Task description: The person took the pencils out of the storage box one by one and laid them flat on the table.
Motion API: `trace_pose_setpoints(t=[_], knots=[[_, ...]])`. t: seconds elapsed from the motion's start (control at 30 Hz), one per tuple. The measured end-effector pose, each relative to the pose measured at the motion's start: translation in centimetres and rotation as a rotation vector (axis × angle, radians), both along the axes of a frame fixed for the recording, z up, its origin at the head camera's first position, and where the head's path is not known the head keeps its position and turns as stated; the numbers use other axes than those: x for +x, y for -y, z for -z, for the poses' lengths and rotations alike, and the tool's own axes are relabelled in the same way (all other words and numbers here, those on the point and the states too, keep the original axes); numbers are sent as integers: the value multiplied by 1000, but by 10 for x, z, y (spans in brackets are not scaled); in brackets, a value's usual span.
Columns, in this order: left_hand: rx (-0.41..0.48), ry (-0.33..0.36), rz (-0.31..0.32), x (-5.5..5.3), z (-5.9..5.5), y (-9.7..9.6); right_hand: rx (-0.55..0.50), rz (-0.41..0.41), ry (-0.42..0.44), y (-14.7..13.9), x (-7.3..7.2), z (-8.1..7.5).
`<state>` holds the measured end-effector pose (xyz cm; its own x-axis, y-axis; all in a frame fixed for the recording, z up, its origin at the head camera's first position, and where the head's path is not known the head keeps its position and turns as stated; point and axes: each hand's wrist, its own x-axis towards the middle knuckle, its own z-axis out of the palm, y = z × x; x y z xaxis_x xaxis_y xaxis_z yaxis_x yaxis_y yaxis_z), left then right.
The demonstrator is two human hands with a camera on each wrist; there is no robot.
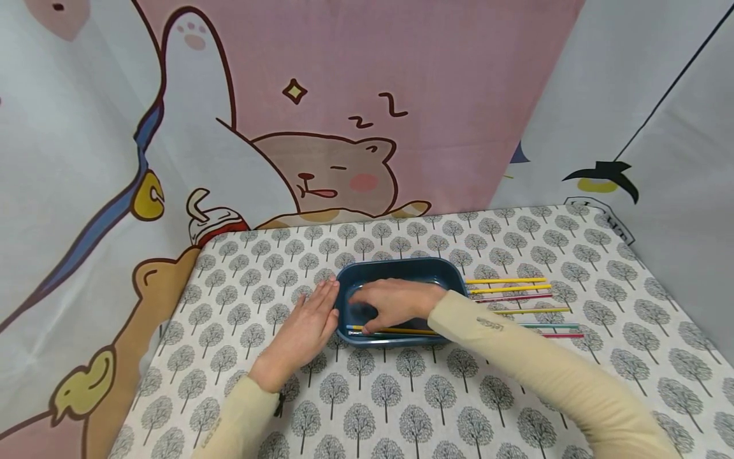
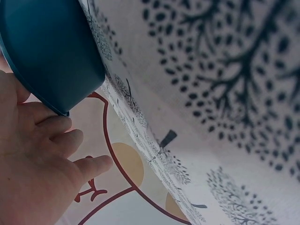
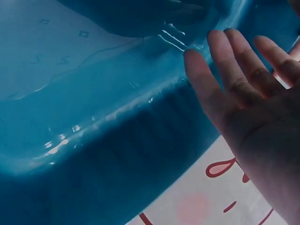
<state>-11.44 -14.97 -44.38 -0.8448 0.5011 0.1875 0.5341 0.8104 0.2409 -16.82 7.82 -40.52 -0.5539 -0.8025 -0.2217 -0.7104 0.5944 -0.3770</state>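
A dark blue rectangular basin [image 1: 401, 342] sits on the patterned cloth. My left hand [image 1: 304, 328] lies against its left end, fingers extended along the rim; the left wrist view shows the fingers [image 2: 70, 140] touching the basin's outer wall. Inside the basin is my right hand [image 1: 395, 303], its thumb apart from the other fingers. In the right wrist view these fingers [image 3: 229, 65] are fairly straight, with nothing seen between them. A yellow-orange pencil [image 1: 401, 330] lies along the near inner wall, close to my right thumb; another thin stick beside it is partly hidden.
Several thin pencil-like sticks lie right of the basin: yellow ones [image 1: 507, 280], a red one [image 1: 516, 297], a teal one [image 1: 550, 326] and another red one [image 1: 568, 336]. My right forearm [image 1: 516, 344] covers part of them. A cartoon curtain [image 1: 459, 95] hangs behind the table.
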Motion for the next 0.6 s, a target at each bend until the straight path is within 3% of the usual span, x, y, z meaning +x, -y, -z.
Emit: trace_pose_setpoints(t=[0.6], knots=[[5, -4, 4, -1, 1, 0, 7, -61, 19, 5, -5, 17]])
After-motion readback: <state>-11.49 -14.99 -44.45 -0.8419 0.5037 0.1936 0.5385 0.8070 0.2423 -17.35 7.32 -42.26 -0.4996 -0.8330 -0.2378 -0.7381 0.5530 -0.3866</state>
